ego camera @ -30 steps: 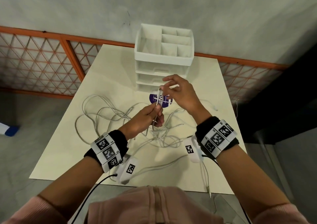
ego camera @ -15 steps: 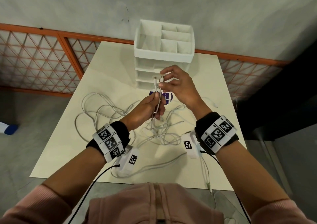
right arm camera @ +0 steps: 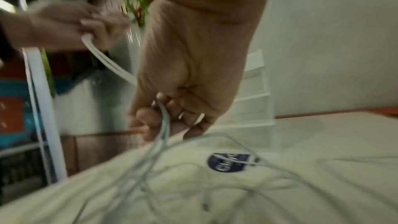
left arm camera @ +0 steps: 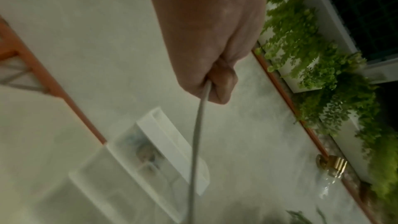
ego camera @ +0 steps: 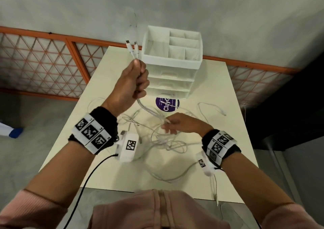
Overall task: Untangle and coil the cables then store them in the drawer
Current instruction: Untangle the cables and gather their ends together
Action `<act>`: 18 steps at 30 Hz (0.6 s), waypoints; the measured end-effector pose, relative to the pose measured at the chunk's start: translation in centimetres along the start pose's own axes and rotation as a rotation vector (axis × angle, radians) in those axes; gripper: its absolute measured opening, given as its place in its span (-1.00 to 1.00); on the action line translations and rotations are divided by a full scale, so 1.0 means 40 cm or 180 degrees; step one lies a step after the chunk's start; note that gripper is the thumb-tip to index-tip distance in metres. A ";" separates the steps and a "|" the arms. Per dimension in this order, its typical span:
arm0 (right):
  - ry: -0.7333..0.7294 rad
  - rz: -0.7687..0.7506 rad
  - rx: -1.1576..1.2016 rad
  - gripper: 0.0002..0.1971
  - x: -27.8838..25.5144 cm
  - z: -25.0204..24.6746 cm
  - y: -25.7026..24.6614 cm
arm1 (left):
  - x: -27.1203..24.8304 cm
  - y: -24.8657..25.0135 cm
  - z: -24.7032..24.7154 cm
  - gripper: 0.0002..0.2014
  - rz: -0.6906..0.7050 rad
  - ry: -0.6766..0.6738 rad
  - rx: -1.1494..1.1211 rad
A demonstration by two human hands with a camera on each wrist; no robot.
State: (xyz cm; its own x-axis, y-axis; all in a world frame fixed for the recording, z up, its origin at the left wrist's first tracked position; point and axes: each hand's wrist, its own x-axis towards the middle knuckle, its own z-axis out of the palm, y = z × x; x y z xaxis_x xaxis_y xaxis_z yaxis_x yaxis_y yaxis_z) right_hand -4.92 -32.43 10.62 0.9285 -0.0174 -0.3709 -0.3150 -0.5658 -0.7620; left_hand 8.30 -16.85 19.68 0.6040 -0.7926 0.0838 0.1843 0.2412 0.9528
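Observation:
My left hand (ego camera: 135, 81) is raised in a fist round a doubled white cable (ego camera: 149, 110); its two plug ends (ego camera: 132, 49) stick up above the fist. The cable hangs down from that fist (left arm camera: 212, 81) in the left wrist view as a grey strand (left arm camera: 197, 135). Lower, my right hand (ego camera: 175, 123) pinches the same two strands just above the tangle of white cables (ego camera: 166, 141) on the table. In the right wrist view the strands (right arm camera: 163, 125) run through my curled fingers (right arm camera: 150, 117). The white drawer unit (ego camera: 172, 74) stands at the table's back, drawers closed.
The cream table (ego camera: 219, 92) carries a round purple sticker (ego camera: 167, 102) in front of the drawer unit. A loose cable end (ego camera: 222, 112) lies at the right. One cable hangs over the near edge (ego camera: 214, 192). An orange lattice fence (ego camera: 43, 57) runs behind.
My left hand has lifted the cable's plug ends up and to the left. My right hand has let go near the plugs and slid down the strands to the tangle.

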 end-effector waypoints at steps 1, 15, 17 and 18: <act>0.0178 0.0091 0.0025 -0.73 -0.012 -0.020 0.030 | -0.005 0.004 -0.011 -0.63 -0.0021 0.0059 0.0246; 0.0678 -0.0613 0.0771 -0.89 -0.037 -0.165 -0.118 | -0.025 -0.048 0.018 -0.76 0.0546 0.0186 0.2251; 0.0463 -0.0490 0.0622 -0.95 -0.024 -0.161 -0.101 | -0.013 -0.018 0.035 -0.77 0.0836 0.0311 0.2331; 0.0378 -0.0428 0.0562 -0.96 -0.015 -0.159 -0.090 | -0.009 -0.010 0.044 -0.76 0.0947 0.0363 0.2335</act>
State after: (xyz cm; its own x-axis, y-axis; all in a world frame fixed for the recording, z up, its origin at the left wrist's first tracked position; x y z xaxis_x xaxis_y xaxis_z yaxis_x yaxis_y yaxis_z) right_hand -3.11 -35.62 16.97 0.9777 -0.0545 -0.2030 -0.2070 -0.4171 -0.8850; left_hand 6.64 -17.65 19.79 0.6305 -0.6812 0.3720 -0.5302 -0.0280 0.8474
